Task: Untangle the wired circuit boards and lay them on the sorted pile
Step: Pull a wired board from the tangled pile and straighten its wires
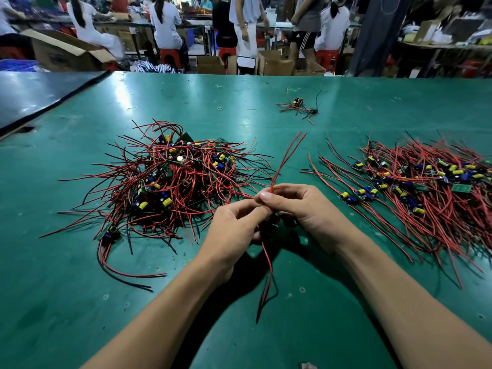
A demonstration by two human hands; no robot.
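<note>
A tangled heap of circuit boards with red and black wires (170, 182) lies on the green table at left. The sorted pile (415, 193), its boards in rows with wires fanned out, lies at right. Between them my left hand (234, 233) and my right hand (300, 209) hold one wired board above the table. Its board is hidden inside my fingers. Two red wires (286, 158) rise from my right thumb and forefinger, which pinch them. A red and a black wire (267, 278) hang down below my left hand.
A small separate bunch of wired boards (298, 106) lies farther back on the green table (80, 302). A rubber band (220, 108) lies near it. A dark second tabletop (34, 94) adjoins at far left. People, stools and cardboard boxes fill the background.
</note>
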